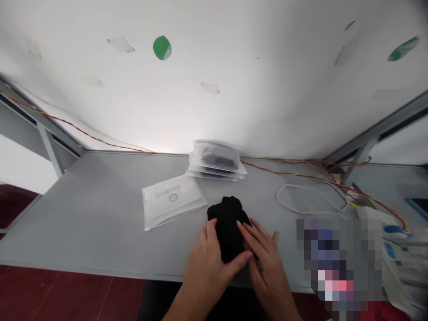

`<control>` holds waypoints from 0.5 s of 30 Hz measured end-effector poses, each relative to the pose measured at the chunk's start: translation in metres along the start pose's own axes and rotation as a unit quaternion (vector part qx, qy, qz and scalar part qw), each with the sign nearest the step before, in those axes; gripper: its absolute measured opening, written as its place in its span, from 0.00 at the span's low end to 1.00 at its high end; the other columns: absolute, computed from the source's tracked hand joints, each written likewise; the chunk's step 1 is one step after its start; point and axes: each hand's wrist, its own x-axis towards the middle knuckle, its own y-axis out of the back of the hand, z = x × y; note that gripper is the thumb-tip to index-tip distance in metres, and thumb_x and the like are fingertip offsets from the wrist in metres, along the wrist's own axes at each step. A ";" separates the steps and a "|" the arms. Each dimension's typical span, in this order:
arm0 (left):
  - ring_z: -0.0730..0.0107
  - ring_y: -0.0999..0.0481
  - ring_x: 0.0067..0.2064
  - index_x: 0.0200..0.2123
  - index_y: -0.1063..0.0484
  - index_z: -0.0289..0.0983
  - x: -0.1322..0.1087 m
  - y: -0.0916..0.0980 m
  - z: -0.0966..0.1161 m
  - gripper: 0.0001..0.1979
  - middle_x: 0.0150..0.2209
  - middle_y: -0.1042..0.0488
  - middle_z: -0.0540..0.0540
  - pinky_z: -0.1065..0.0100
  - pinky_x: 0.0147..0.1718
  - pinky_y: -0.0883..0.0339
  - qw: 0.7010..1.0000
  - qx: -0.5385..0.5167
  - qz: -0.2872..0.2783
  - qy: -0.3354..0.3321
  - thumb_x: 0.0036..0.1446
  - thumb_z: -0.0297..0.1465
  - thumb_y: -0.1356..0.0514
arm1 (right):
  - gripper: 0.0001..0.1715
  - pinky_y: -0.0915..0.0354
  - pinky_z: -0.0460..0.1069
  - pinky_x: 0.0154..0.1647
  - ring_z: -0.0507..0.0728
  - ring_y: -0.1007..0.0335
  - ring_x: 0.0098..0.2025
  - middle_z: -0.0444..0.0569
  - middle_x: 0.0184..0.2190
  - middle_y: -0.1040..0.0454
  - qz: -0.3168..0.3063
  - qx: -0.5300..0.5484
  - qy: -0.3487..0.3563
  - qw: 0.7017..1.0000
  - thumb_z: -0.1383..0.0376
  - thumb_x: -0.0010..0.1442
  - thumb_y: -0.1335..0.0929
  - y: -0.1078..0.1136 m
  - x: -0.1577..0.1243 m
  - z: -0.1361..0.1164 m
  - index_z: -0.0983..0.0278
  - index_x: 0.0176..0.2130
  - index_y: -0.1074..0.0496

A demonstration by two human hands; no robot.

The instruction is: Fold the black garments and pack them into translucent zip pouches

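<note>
Fingers (249,234) of our left hand (207,263) and right hand (265,261) lie open, pinning the black cloth (229,220) folded on the surface (100,214).

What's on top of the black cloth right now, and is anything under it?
The left hand and right hand lie flat on the near half of the black cloth; its far end is bare. The grey table shows beside it, and anything beneath the cloth is hidden.
</note>
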 end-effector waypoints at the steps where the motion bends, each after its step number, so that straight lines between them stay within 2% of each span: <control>1: 0.40 0.20 0.55 0.64 0.40 0.35 -0.001 0.003 0.000 0.40 0.56 0.24 0.30 0.42 0.51 0.24 0.999 -0.031 -0.010 0.000 0.58 0.50 0.32 | 0.32 0.68 0.86 0.70 0.73 0.44 0.75 0.48 0.69 0.32 -0.016 0.020 0.010 1.000 0.62 0.75 0.41 0.003 0.002 -0.004 0.44 0.74 0.44; 2: 0.43 0.19 0.55 0.65 0.42 0.36 -0.004 0.006 -0.002 0.38 0.55 0.23 0.31 0.45 0.51 0.23 0.998 -0.067 -0.019 0.002 0.60 0.48 0.33 | 0.33 0.64 0.84 0.71 0.71 0.43 0.74 0.48 0.69 0.31 -0.032 0.044 0.016 0.998 0.63 0.76 0.41 0.006 0.003 -0.009 0.44 0.74 0.46; 4: 0.51 0.17 0.53 0.68 0.49 0.40 -0.012 0.013 -0.013 0.36 0.55 0.22 0.35 0.50 0.51 0.21 0.992 -0.124 -0.024 0.017 0.66 0.44 0.37 | 0.34 0.48 0.76 0.73 0.66 0.41 0.74 0.48 0.69 0.31 -0.064 0.096 0.008 0.993 0.63 0.76 0.41 0.011 0.007 -0.017 0.46 0.76 0.51; 6: 0.53 0.17 0.53 0.69 0.53 0.41 -0.023 0.022 -0.032 0.33 0.56 0.23 0.35 0.52 0.50 0.20 0.992 -0.123 0.013 0.031 0.69 0.41 0.40 | 0.35 0.35 0.67 0.70 0.62 0.39 0.73 0.47 0.69 0.31 -0.094 0.127 -0.003 0.987 0.62 0.77 0.40 0.012 0.009 -0.021 0.47 0.76 0.53; 7: 0.52 0.19 0.56 0.69 0.53 0.41 -0.029 0.026 -0.042 0.31 0.59 0.26 0.33 0.52 0.50 0.19 0.994 -0.097 0.050 0.025 0.70 0.39 0.42 | 0.35 0.33 0.64 0.69 0.61 0.37 0.72 0.47 0.69 0.31 -0.107 0.128 0.001 0.986 0.62 0.76 0.40 0.012 0.010 -0.021 0.48 0.76 0.51; 9: 0.48 0.28 0.66 0.69 0.50 0.42 -0.040 0.035 -0.061 0.28 0.68 0.37 0.31 0.49 0.54 0.21 0.989 -0.021 0.147 -0.014 0.71 0.35 0.44 | 0.32 0.34 0.63 0.70 0.61 0.35 0.71 0.47 0.69 0.31 -0.122 0.104 0.034 0.986 0.64 0.75 0.38 0.008 0.010 -0.019 0.49 0.74 0.43; 11: 0.46 0.40 0.74 0.71 0.49 0.45 -0.049 0.041 -0.070 0.28 0.73 0.45 0.34 0.43 0.62 0.28 0.972 0.056 0.219 -0.058 0.72 0.31 0.47 | 0.29 0.35 0.65 0.71 0.62 0.36 0.71 0.46 0.69 0.31 -0.125 0.064 0.078 0.987 0.66 0.74 0.37 0.002 0.011 -0.015 0.49 0.69 0.34; 13: 0.45 0.47 0.76 0.74 0.53 0.46 -0.053 0.041 -0.069 0.33 0.75 0.47 0.35 0.38 0.66 0.36 0.964 0.107 0.222 -0.096 0.71 0.31 0.45 | 0.27 0.37 0.69 0.71 0.64 0.39 0.73 0.47 0.70 0.32 -0.117 0.020 0.105 0.987 0.68 0.73 0.37 -0.005 0.010 -0.013 0.50 0.67 0.30; 15: 0.37 0.49 0.76 0.76 0.57 0.44 -0.051 0.034 -0.062 0.43 0.76 0.51 0.32 0.33 0.66 0.38 0.966 0.142 0.175 -0.129 0.66 0.37 0.37 | 0.28 0.39 0.73 0.70 0.67 0.44 0.75 0.49 0.72 0.35 -0.111 -0.029 0.110 0.987 0.67 0.72 0.36 -0.012 0.011 -0.011 0.51 0.67 0.31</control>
